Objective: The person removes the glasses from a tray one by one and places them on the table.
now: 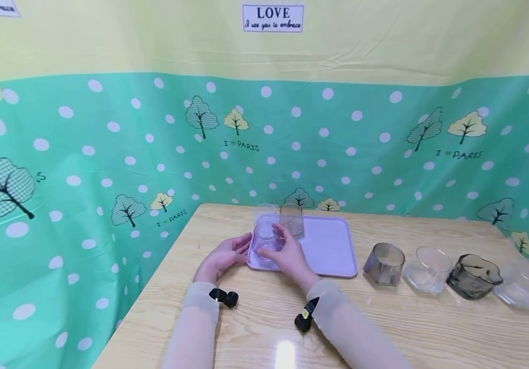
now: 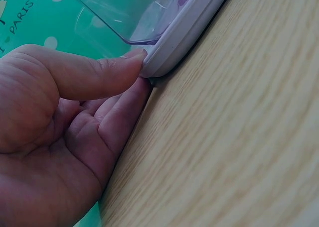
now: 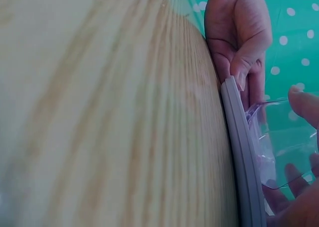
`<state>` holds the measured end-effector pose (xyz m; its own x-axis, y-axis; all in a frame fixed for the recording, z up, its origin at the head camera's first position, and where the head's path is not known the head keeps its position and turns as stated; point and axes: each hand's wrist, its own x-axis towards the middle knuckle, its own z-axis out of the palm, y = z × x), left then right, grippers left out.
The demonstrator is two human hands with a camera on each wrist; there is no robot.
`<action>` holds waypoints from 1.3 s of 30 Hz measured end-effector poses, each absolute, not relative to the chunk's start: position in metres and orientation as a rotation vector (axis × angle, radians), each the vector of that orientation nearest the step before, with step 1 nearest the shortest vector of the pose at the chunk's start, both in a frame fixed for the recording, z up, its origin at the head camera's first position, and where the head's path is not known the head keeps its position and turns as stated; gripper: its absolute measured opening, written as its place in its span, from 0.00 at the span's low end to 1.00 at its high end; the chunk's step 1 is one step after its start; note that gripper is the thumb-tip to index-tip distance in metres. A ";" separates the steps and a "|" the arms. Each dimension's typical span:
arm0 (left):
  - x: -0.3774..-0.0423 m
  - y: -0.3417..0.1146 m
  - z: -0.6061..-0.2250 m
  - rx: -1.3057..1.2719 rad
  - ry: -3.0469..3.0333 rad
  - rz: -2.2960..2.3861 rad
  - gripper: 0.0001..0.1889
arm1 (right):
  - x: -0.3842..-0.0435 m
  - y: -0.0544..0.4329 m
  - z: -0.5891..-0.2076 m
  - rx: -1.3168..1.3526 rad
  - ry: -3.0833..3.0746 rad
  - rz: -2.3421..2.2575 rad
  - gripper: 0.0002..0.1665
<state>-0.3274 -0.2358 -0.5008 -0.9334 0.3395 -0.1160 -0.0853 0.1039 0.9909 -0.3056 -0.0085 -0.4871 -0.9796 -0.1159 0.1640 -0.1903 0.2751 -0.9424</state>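
The lilac tray (image 1: pixel 326 251) lies on the table. My left hand (image 1: pixel 222 258) is at its near left corner; in the left wrist view the thumb (image 2: pixel 107 77) rests on the tray rim (image 2: pixel 177 45) with the fingers low beside the corner. My right hand (image 1: pixel 292 260) holds a clear glass (image 1: pixel 266 233) at the tray's left side, thumb and fingers spread around its wall. In the right wrist view this glass (image 3: pixel 284 137) stands close over the tray edge (image 3: pixel 239 147). Behind it on the tray are another clear glass (image 1: pixel 264 209) and a smoky grey glass (image 1: pixel 292 220).
To the right of the tray stand a grey tumbler (image 1: pixel 385 264), a clear glass (image 1: pixel 428 269), a dark wavy-rimmed bowl (image 1: pixel 473 277) and a wide clear bowl (image 1: pixel 525 284). A polka-dot curtain (image 1: pixel 292 128) hangs behind the wooden table (image 1: pixel 246 328) and along its left.
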 end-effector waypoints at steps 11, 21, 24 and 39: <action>-0.327 -0.238 -0.500 0.290 2.057 1.904 0.48 | -0.308 -0.014 -0.489 0.262 -2.454 1.809 0.56; -0.327 -0.235 -0.500 0.254 2.029 1.930 0.48 | -0.303 -0.020 -0.485 0.201 -2.449 1.761 0.56; -0.328 -0.236 -0.501 0.252 2.022 1.929 0.47 | -0.302 -0.021 -0.485 0.192 -2.453 1.753 0.56; -0.327 -0.234 -0.501 0.249 2.051 1.917 0.47 | -0.300 -0.019 -0.482 0.168 -2.500 1.744 0.55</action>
